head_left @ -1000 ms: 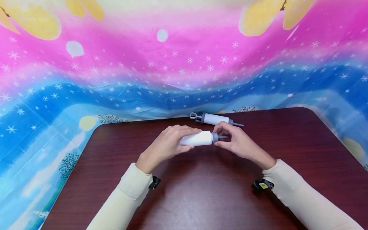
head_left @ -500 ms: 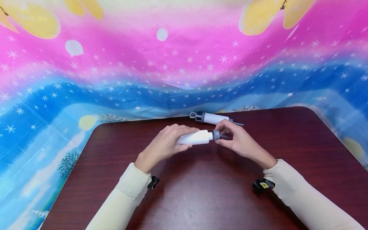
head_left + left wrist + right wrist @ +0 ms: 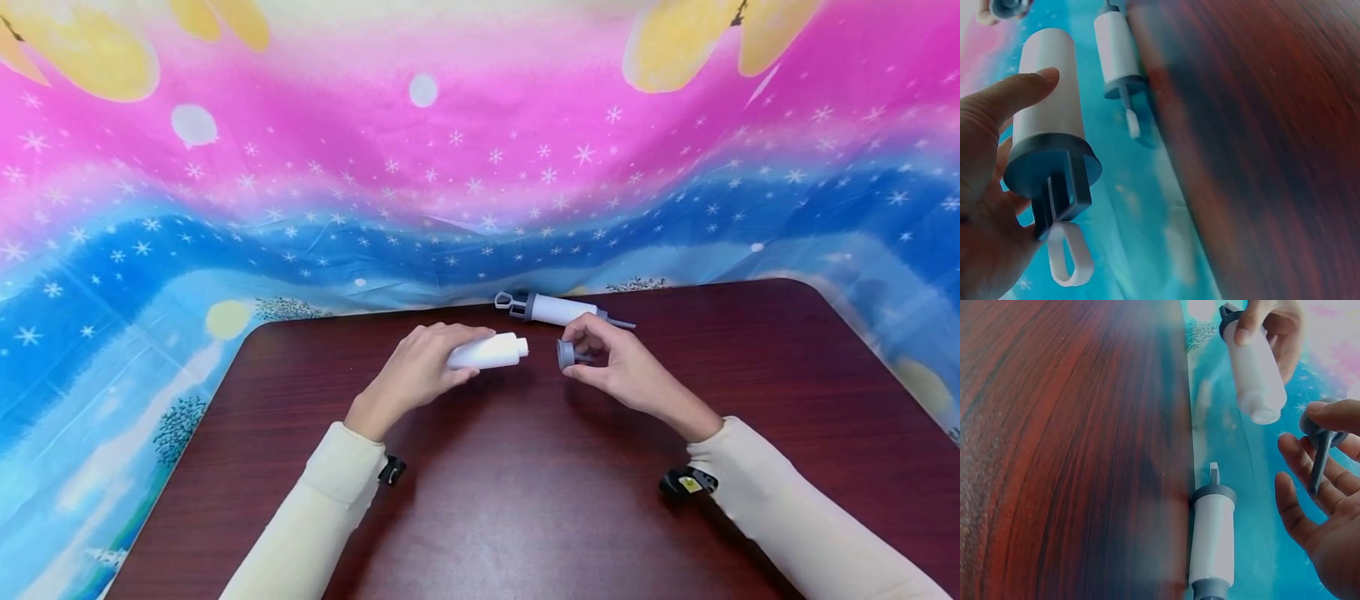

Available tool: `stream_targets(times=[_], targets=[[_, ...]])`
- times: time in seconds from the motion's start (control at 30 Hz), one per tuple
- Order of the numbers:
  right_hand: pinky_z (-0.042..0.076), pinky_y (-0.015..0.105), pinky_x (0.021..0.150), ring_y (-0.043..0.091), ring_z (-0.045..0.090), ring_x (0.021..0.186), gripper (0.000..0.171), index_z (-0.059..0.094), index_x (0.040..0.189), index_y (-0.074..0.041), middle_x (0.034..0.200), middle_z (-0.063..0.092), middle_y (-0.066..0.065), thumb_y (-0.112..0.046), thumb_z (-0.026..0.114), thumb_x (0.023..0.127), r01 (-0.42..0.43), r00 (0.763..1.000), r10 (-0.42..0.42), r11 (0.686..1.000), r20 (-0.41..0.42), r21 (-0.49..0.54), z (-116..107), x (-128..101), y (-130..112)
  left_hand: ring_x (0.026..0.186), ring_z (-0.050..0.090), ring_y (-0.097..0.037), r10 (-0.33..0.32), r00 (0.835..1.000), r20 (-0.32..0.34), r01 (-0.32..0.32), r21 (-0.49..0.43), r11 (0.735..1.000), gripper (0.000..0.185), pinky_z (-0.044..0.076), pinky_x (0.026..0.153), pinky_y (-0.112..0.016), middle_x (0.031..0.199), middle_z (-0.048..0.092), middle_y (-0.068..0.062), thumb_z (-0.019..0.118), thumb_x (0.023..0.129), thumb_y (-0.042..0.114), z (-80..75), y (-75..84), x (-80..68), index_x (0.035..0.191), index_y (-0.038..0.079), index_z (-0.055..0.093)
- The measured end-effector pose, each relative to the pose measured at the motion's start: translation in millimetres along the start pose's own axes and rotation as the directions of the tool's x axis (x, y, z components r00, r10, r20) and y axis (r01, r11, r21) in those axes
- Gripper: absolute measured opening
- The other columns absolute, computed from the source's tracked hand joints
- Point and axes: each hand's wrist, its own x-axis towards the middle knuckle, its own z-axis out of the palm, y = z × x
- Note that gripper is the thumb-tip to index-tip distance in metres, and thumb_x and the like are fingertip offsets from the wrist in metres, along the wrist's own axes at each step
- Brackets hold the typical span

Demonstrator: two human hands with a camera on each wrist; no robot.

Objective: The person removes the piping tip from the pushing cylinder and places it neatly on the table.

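Note:
My left hand [image 3: 423,367] grips the white barrel [image 3: 487,352] of a large syringe-like tool, thumb along its side. Its bare, narrow white neck points right. In the left wrist view a dark grey collar [image 3: 1054,153] and a pale loop handle [image 3: 1069,253] show at the other end. Between thumb and fingers, my right hand [image 3: 618,362] pinches a grey nozzle cap [image 3: 566,355] with a thin spout [image 3: 1321,464]. A small gap separates cap and neck, both held over the table.
A second white syringe-like tool [image 3: 564,311] with grey ends lies near the back edge of the dark red wooden table [image 3: 495,517], just behind my right hand. A colourful snowflake-patterned cloth [image 3: 450,183] hangs behind the table.
The nozzle cap has come off the barrel's neck. My left hand has drawn the barrel away to the left, while my right hand stays nearly in place with the cap.

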Motion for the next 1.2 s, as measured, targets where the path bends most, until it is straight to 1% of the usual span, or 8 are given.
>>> stream_targets(times=[0.23,0.37,0.53,0.63,0.77,1.0,1.2], targets=[[0.055,0.025,0.081,0.02,0.068,0.092,0.035,0.061,0.118,-0.01,0.105,0.068,0.007,0.0,0.08,0.089,0.004,1.0,-0.004,1.0,0.001,-0.003,0,0,1,0.109,0.072,-0.027,-0.031,0.999,0.021,0.031,0.009,0.999,0.054,0.052,0.094,-0.049,0.129,0.075,-0.004,0.085,0.09,0.021,6.7,-19.7,2.4,0.141,0.024,0.067],[0.055,0.025,0.082,0.019,0.068,0.092,0.035,0.062,0.117,-0.01,0.104,0.068,0.006,0.0,0.08,0.089,0.002,1.0,-0.002,1.0,0.001,-0.003,-1,0,1,0.111,0.072,-0.028,-0.047,0.998,0.032,0.046,0.007,0.999,0.054,0.053,0.098,-0.05,0.131,0.074,-0.005,0.084,0.09,0.019,10.6,-29.5,2.3,0.141,0.022,0.067],[0.055,0.025,0.081,0.018,0.068,0.091,0.035,0.062,0.117,-0.01,0.103,0.068,0.006,0.0,0.08,0.089,0.009,1.0,-0.009,1.0,-0.001,-0.007,-1,0,2,0.112,0.071,-0.031,-0.084,0.995,0.052,0.083,0.013,0.996,0.052,0.051,0.103,-0.052,0.134,0.072,-0.006,0.082,0.091,0.017,13.9,-38.9,2.3,0.141,0.022,0.065],[0.055,0.025,0.081,0.017,0.068,0.09,0.036,0.062,0.117,-0.01,0.103,0.068,0.005,0.0,0.08,0.088,0.011,1.0,-0.012,1.0,-0.002,-0.015,0,-1,2,0.113,0.071,-0.032,-0.11,0.992,0.068,0.109,0.018,0.994,0.052,0.052,0.103,-0.052,0.135,0.072,-0.006,0.081,0.092,0.016,15.3,-43.2,2.8,0.141,0.023,0.064],[0.055,0.026,0.081,0.017,0.068,0.09,0.036,0.062,0.117,-0.011,0.103,0.069,0.005,0.001,0.081,0.088,0.01,1.0,-0.01,1.0,-0.001,-0.013,0,-2,2,0.114,0.07,-0.032,-0.13,0.988,0.087,0.128,0.019,0.992,0.052,0.053,0.101,-0.053,0.137,0.071,-0.006,0.08,0.093,0.015,17.9,-48.3,3.6,0.141,0.025,0.063],[0.055,0.026,0.082,0.017,0.069,0.09,0.037,0.062,0.117,-0.011,0.103,0.069,0.005,0.001,0.081,0.088,0.006,1.0,-0.006,1.0,0.002,-0.005,0,-2,2,0.112,0.07,-0.032,-0.148,0.982,0.116,0.146,0.019,0.989,0.052,0.054,0.098,-0.052,0.136,0.071,-0.005,0.08,0.093,0.014,21.8,-53.4,4.9,0.141,0.027,0.063],[0.055,0.025,0.081,0.017,0.069,0.09,0.037,0.061,0.117,-0.01,0.103,0.069,0.006,0.001,0.081,0.088,0.005,1.0,-0.005,1.0,0.004,0.002,0,-3,3,0.113,0.07,-0.032,-0.155,0.979,0.13,0.154,0.022,0.988,0.051,0.054,0.1,-0.052,0.135,0.071,-0.006,0.079,0.094,0.014,23.4,-54.6,5.4,0.14,0.027,0.063]])
